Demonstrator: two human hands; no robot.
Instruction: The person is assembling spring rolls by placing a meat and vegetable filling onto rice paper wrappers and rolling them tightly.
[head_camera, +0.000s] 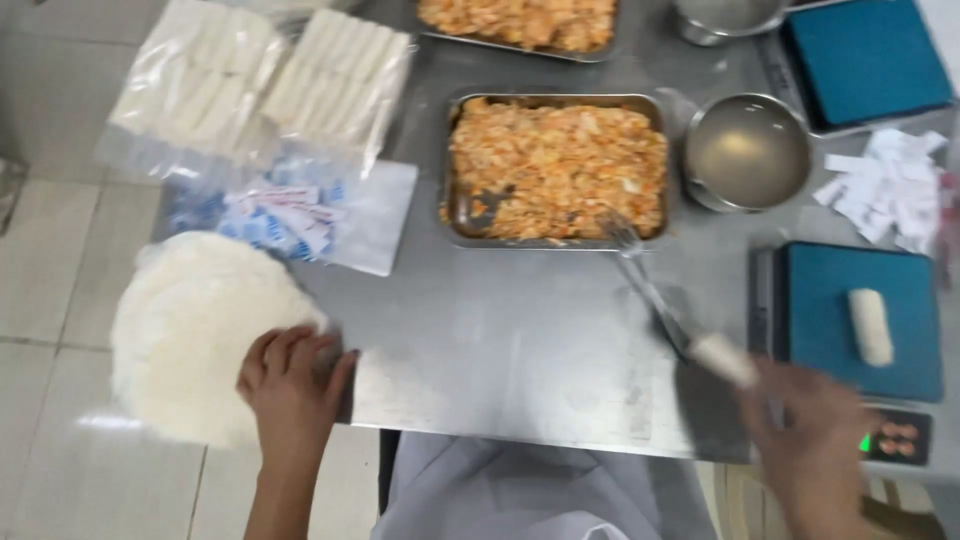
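White apron cloth (500, 490) fills the bottom edge of the head view, closest to the lens, with the front edge of the steel table (520, 360) just beyond it.

On the left, the left hand (292, 375) lies flat, palm down, fingers spread loosely on the near edge of a round stack of thin white wrappers (190, 330) that overhangs the table's left side; it presses on the stack rather than closing around anything.

On the right, the right hand (815, 440) is blurred. It is curled around the pale handle end of a fork (660, 300), whose tines rest at the near rim of a steel tray of orange shredded filling (555, 170). How tightly the fingers close cannot be told through the blur.

Just right of that hand sits a scale with a blue platform (860, 320), and one finished white roll (870, 325) lies on it.

Farther back stand a round steel bowl of cloudy liquid (748, 152), a heap of small white paper slips (885, 185), clear bags of white rolls (270, 80), a blue-and-white packet (290, 215) and a second filling tray (520, 25).
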